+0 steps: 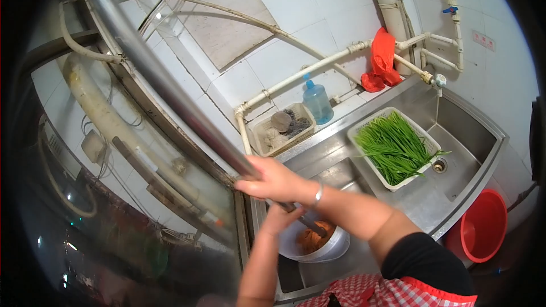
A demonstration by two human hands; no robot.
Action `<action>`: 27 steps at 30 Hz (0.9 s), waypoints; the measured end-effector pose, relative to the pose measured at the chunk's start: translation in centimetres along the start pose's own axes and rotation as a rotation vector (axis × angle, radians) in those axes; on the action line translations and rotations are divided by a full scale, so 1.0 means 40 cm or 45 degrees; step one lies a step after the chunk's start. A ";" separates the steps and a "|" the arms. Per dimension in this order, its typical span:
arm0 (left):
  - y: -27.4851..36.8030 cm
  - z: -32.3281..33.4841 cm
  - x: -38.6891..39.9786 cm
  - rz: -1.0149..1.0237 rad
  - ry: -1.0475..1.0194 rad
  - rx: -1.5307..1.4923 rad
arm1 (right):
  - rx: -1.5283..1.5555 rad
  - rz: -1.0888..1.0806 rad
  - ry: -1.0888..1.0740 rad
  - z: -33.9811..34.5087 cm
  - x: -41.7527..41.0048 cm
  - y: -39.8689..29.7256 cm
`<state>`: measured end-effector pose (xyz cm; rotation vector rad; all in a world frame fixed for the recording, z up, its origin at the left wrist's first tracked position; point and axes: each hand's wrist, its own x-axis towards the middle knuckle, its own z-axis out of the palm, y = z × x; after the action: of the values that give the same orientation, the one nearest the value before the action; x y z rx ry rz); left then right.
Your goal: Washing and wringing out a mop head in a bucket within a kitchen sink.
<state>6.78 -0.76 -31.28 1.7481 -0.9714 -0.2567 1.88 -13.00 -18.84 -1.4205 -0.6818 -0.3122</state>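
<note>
A long metal pole (pixel 179 102) slants from the upper left down into a white bucket (pixel 330 250). My right hand (pixel 275 179), with a silver bangle at the wrist, is wrapped around the pole. Just below it, my left hand (pixel 283 218) grips the same pole nearer the bucket. At the pole's lower end is an orange mop head (pixel 311 241), bunched inside the bucket. The bucket stands at the near left part of a stainless steel sink (pixel 418 211). My forearms partly cover the bucket and the basin behind it.
In the sink's right basin sits a white plastic basket (pixel 394 187) of long green vegetables (pixel 392 149), left of a tap (pixel 440 81). A scrubber basket (pixel 279 149) and blue bottle (pixel 318 102) line the back. A red bucket (pixel 477 226) stands right; a window (pixel 200 256) borders the left.
</note>
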 end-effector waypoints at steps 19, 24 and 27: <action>0.027 0.002 -0.007 -0.111 0.233 0.311 | 0.083 0.029 0.218 -0.005 0.002 0.035; -0.231 0.175 -0.115 0.076 0.593 0.380 | -0.287 0.067 0.454 0.056 -0.182 0.297; -0.121 0.129 -0.030 0.057 0.773 0.749 | -0.249 -0.099 0.565 0.093 -0.058 0.159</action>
<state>5.27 -3.00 -37.93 2.1355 -0.6605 0.6218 2.89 -8.89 -25.31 -1.4446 -0.3481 -0.7463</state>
